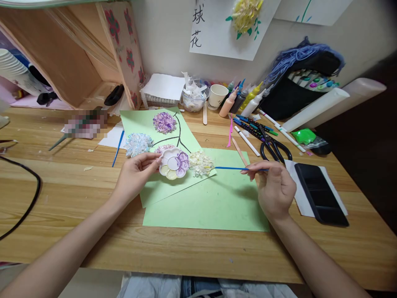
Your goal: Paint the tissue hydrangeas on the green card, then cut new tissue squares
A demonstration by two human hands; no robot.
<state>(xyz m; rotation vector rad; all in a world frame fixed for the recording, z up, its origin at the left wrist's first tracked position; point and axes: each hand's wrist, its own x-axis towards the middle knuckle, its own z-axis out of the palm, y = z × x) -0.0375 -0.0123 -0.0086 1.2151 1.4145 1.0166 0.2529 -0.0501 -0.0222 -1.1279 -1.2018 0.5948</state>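
Observation:
My left hand (139,171) pinches the edge of a white flower-shaped paint palette (169,159) with purple and pale yellow paint in its wells. In my right hand (274,186) is a thin blue paintbrush (231,168), its tip at the cream paper flower (201,163). That flower sits on a light green sheet (167,190) with drawn black stems. A purple flower (164,123) and a light blue one (138,144) are on the same sheet. The palette partly hides a pinkish flower (164,148). Beneath lies a second green sheet (204,213).
Paint bottles (245,99), a paper cup (217,97) and a tub of paper scraps (194,95) line the back. Scissors (273,145) and pens lie at right, near a black case (321,194). Another blue brush (118,147) rests at left, and a black cable (34,198) curves further left.

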